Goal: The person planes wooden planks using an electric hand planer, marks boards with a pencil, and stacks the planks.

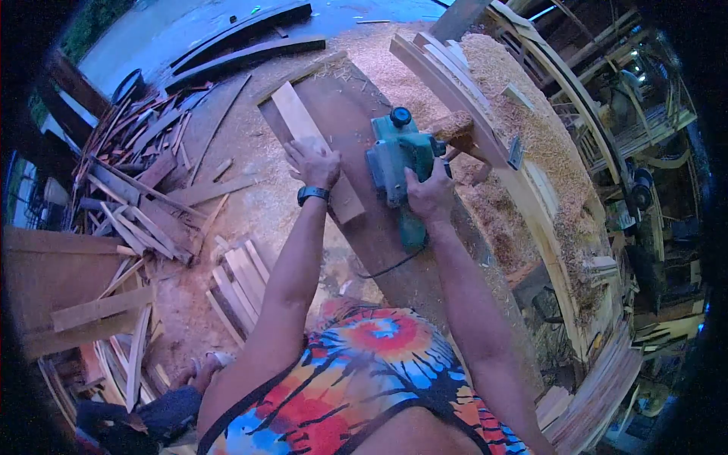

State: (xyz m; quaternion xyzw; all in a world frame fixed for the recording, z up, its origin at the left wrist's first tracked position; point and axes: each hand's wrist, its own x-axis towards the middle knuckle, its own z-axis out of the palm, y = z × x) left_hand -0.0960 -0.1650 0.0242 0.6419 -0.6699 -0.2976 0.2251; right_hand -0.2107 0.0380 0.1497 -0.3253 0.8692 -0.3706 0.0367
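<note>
My left hand, with a dark watch on the wrist, lies across a pale wooden board. Its fingers reach over the board's left edge and grip it. The board rests lengthwise on a brown work surface. To the right, my right hand is wrapped around the handle of a green electric planer with a black knob at its far end. The planer sits on the same surface, a little apart from the board. A dark cord curves near its rear. The planer's underside is hidden.
Wood shavings are heaped at the right, beside long planks. Scrap wood is piled on the left, and cut strips lie nearby. Two dark beams lie at the back. Another person's foot shows at lower left.
</note>
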